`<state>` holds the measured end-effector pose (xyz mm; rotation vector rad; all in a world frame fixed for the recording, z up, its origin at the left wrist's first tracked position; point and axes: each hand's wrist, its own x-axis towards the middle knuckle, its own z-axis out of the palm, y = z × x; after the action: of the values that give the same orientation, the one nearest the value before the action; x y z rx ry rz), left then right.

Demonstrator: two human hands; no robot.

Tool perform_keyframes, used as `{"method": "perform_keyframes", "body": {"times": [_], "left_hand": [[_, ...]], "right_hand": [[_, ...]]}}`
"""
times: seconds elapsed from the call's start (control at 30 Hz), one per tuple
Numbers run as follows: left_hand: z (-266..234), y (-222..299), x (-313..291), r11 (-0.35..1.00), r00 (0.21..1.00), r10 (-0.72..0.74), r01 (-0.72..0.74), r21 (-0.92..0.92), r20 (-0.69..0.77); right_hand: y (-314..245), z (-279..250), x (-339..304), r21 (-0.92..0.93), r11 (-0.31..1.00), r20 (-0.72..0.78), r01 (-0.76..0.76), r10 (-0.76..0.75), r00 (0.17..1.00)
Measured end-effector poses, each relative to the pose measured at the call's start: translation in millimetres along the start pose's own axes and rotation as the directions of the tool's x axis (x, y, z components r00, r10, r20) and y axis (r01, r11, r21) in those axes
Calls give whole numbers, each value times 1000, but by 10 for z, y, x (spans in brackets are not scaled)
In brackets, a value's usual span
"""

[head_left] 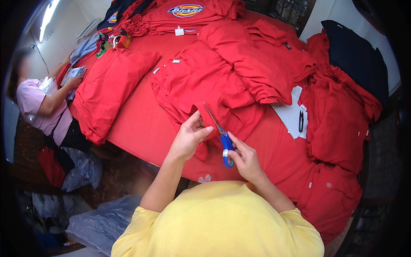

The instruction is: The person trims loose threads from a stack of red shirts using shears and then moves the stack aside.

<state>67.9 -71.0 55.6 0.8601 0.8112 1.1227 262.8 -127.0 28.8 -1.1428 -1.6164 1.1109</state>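
Between finger and thumb, my left hand (192, 136) pinches the edge of a red garment (205, 81) that lies spread in front of me. Scissors (227, 147) with blue handles are held in my right hand (246, 159). Their blades point up and away from me, against the raised edge of the cloth close to my left fingertips. Whether the blades are touching the fabric I cannot tell. Part of the scissors' handle loops is covered by my right fingers.
Red garments (257, 60) are heaped at the back and right, with a dark navy one (357, 55) on top. White paper with black thread snips (301, 121) lies right. A full red bundle (113, 85) stands left, near a seated person (47, 100). Plastic sheeting (102, 222) is lower left.
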Motion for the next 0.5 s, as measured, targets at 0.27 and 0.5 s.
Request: {"method": "perform_keyframes", "body": {"times": [0.27,0.5], "left_hand": [[-75,-54,59,990,989,132,-128,55,-62],[82,55,-40,980,994,109,-110,164,16]], "right_hand": [[59,-18,-97,-81,995,28,56,-54,998],[27,-73,-13,-74,993,47,89,-85,995]]}}
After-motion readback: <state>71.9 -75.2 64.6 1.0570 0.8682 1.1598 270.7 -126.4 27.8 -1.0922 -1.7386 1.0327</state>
